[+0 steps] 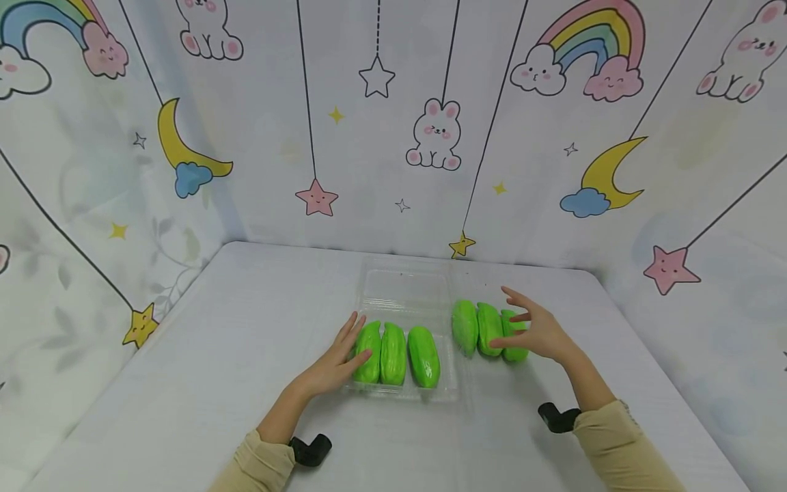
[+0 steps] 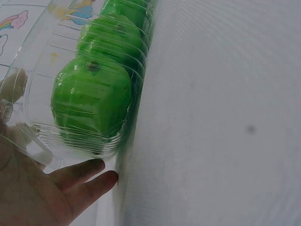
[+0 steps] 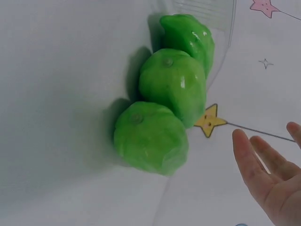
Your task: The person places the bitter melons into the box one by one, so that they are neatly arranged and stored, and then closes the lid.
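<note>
A clear plastic box (image 1: pixel 447 379) with its lid (image 1: pixel 402 280) opened back holds three glossy green cucumber-shaped fruits (image 1: pixel 424 355) side by side. At the box's left wall is my left hand (image 1: pixel 335 362), fingers extended and thumb over the leftmost fruit; the left wrist view shows the fingers (image 2: pixel 89 186) against the outside of the box. Right of the box, three more green fruits (image 1: pixel 465 328) lie in a row on the table. Over the rightmost of these hovers my right hand (image 1: pixel 537 331), fingers spread; in the right wrist view a gap separates it from the fruits (image 3: pixel 150 136).
The white table (image 1: pixel 277 287) has a back edge against a cloth backdrop (image 1: pixel 258 137) printed with stars, moons and rabbits. Black camera straps (image 1: pixel 310 451) sit at both wrists, below beige sleeves (image 1: pixel 621 444).
</note>
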The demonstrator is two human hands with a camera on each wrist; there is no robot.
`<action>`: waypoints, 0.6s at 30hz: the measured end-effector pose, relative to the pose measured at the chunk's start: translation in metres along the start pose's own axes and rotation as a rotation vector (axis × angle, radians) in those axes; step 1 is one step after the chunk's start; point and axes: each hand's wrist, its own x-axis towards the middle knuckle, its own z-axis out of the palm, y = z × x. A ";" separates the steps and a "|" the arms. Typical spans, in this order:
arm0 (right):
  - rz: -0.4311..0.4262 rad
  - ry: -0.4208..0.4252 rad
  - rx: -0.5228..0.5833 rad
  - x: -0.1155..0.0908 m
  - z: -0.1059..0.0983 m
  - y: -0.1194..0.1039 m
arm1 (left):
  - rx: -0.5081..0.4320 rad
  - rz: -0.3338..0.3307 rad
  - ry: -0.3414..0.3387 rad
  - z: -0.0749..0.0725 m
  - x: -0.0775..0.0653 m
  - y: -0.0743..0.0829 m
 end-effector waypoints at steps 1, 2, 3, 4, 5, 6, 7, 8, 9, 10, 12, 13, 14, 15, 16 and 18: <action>0.008 0.004 0.001 -0.001 -0.001 0.003 | 0.001 0.000 0.000 0.000 0.000 0.000; 0.010 0.006 -0.001 -0.001 -0.002 0.005 | 0.000 0.005 0.003 0.000 0.000 0.000; 0.013 0.008 -0.002 -0.002 -0.003 0.007 | -0.001 0.008 0.006 0.000 0.000 0.000; 0.015 0.009 -0.009 -0.002 -0.004 0.010 | -0.001 0.011 0.008 0.000 0.000 -0.001; 0.017 0.011 -0.013 -0.002 -0.005 0.012 | 0.000 0.013 0.010 0.001 0.000 -0.001; 0.019 0.013 -0.017 -0.003 -0.006 0.015 | 0.001 0.015 0.011 0.001 0.000 -0.001; 0.022 0.012 -0.018 -0.003 -0.007 0.017 | 0.001 0.015 0.011 0.001 0.000 -0.001; 0.023 0.012 -0.025 -0.003 -0.008 0.020 | 0.001 0.015 0.011 0.001 0.000 -0.001; 0.024 0.011 -0.027 -0.003 -0.008 0.022 | 0.002 0.012 0.007 0.000 0.000 -0.001; 0.023 0.010 -0.030 -0.003 -0.009 0.024 | 0.004 0.010 0.005 0.000 0.000 -0.001; 0.022 0.009 -0.034 -0.003 -0.010 0.028 | 0.002 0.011 0.005 0.000 0.000 -0.001; 0.023 0.008 -0.036 -0.003 -0.010 0.029 | 0.000 0.011 0.004 0.000 0.000 -0.001; 0.021 0.007 -0.040 -0.003 -0.011 0.030 | -0.002 0.013 0.006 0.001 0.000 -0.001; 0.022 0.008 -0.041 -0.003 -0.011 0.030 | -0.003 0.015 0.007 0.001 0.000 -0.001; 0.025 0.008 -0.046 -0.004 -0.012 0.031 | -0.003 0.017 0.009 0.001 0.000 -0.001; 0.030 0.009 -0.051 -0.004 -0.013 0.032 | -0.005 0.019 0.011 0.001 0.000 -0.001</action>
